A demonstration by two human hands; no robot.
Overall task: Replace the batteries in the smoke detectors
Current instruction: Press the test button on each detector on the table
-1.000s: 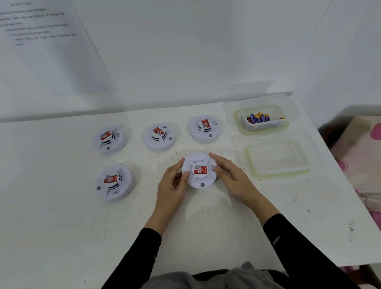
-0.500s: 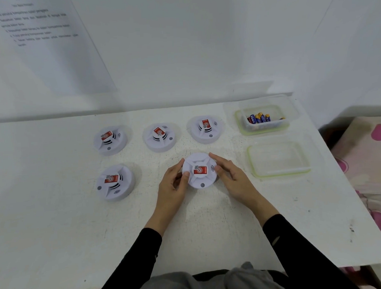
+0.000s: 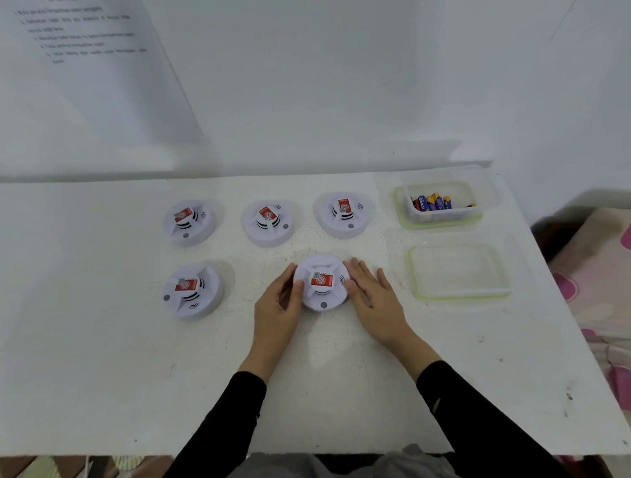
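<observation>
Head cam: five smoke detectors sit on the white counter (image 3: 96,353). Three are in a back row: back left detector (image 3: 189,223), back middle detector (image 3: 268,222), back right detector (image 3: 344,214). One more, the front left detector (image 3: 192,290), sits nearer, w/ the front middle detector (image 3: 322,282) beside it. All five look closed and face up, so I think the job is only starting; no battery is out yet.

The left hand (image 3: 277,306) curls loosely round the left edge of the front middle detector, thumb touching it. The right hand (image 3: 371,296) lies pretty flat and open, fingers spread, touching its right edge. It rests on the counter, not lifted.

Detectors are round, smooth white plastic w/ a raised middle bump, dark slots, a red sticker and a small grey dot. The clear plastic tub (image 3: 445,202) at back right has a green rim and holds blue and yellow batteries (image 3: 433,201), shiny little tubes. In front of it, a flat clear lid (image 3: 460,271) w/ green edge lies on the counter. The counter looks rough and speckled.
</observation>
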